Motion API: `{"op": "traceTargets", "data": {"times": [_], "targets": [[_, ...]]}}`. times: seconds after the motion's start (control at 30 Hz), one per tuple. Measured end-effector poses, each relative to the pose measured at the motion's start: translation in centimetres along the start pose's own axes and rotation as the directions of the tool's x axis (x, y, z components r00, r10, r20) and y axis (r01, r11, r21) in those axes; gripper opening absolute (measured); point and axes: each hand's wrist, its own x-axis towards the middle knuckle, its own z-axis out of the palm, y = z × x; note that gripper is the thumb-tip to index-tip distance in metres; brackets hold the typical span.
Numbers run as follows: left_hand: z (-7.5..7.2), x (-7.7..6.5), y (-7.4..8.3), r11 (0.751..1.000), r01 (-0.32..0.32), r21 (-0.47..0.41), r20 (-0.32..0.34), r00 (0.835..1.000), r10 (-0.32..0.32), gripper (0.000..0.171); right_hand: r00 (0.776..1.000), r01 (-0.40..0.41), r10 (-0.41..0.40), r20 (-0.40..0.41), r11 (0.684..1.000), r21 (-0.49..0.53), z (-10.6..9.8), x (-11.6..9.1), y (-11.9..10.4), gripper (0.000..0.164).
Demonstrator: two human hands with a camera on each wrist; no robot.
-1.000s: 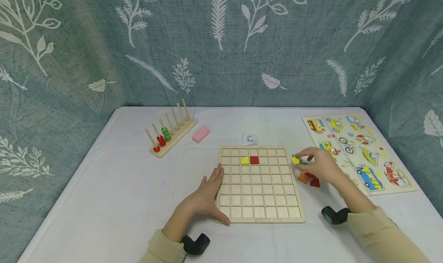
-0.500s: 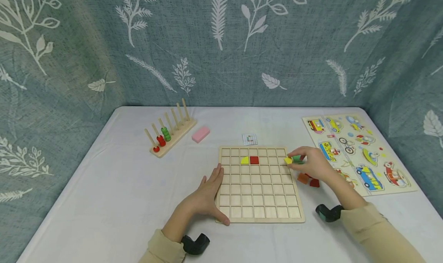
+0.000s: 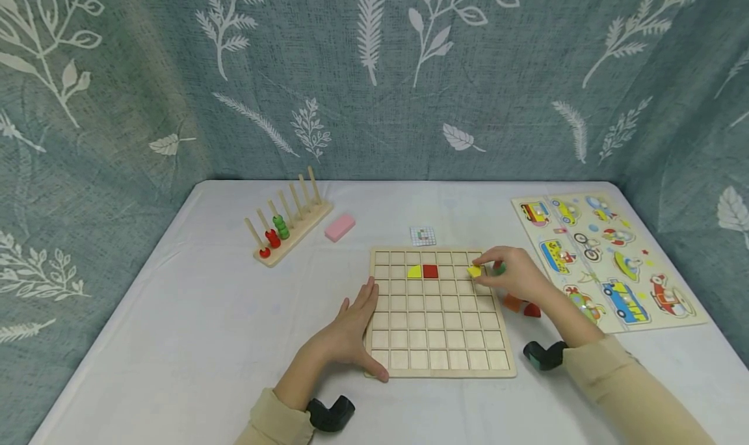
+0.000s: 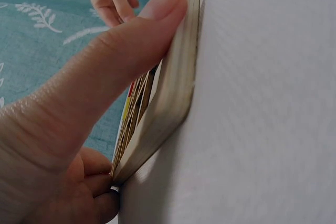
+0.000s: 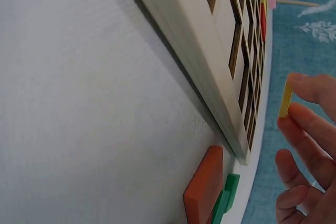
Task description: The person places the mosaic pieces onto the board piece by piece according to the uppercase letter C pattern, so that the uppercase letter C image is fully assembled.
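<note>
A wooden grid board [image 3: 432,339] lies on the white table, with a yellow quarter-round tile [image 3: 415,272] and a red square tile [image 3: 430,271] side by side in its second row. Along the board's left edge my left hand [image 3: 345,333] rests with fingers spread; its thumb lies on the near left corner, as the left wrist view shows too. My right hand [image 3: 517,272] pinches a yellow tile [image 5: 285,98] between thumb and fingertips, over the right part of the second row. Beside the board's right edge sit an orange tile [image 5: 205,184], red ones [image 3: 532,310] and green ones [image 5: 227,193].
Behind the board lies a small printed pattern card [image 3: 422,236]. To the left are a pink block [image 3: 340,227] and a wooden peg rack [image 3: 301,230] with red and green beads. A vehicle puzzle board [image 3: 608,263] lies at the right.
My right hand has carried the yellow tile left, from the loose tiles beside the board to over the board's right columns. My left hand stays where it was.
</note>
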Motion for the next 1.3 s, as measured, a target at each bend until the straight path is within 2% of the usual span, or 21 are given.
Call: {"op": "traceTargets", "data": {"times": [0.17,0.7,1.3], "targets": [[0.0,-0.1,0.1,1.0,0.004,-0.006,0.001,1.0,-0.004,0.14,1.0,-0.008,0.007,0.022,0.999,0.039,0.5,0.4,-0.3,0.028],[-0.1,-0.1,0.2,1.0,0.002,-0.014,0.001,1.0,-0.002,0.139,0.996,0.021,-0.027,0.09,0.998,0.066,1.6,1.3,-0.5,0.029],[-0.1,-0.1,0.0,1.0,-0.001,-0.008,0.001,1.0,0.001,0.139,0.993,0.039,-0.044,0.111,0.998,0.042,2.0,2.0,-1.0,0.027]]}}
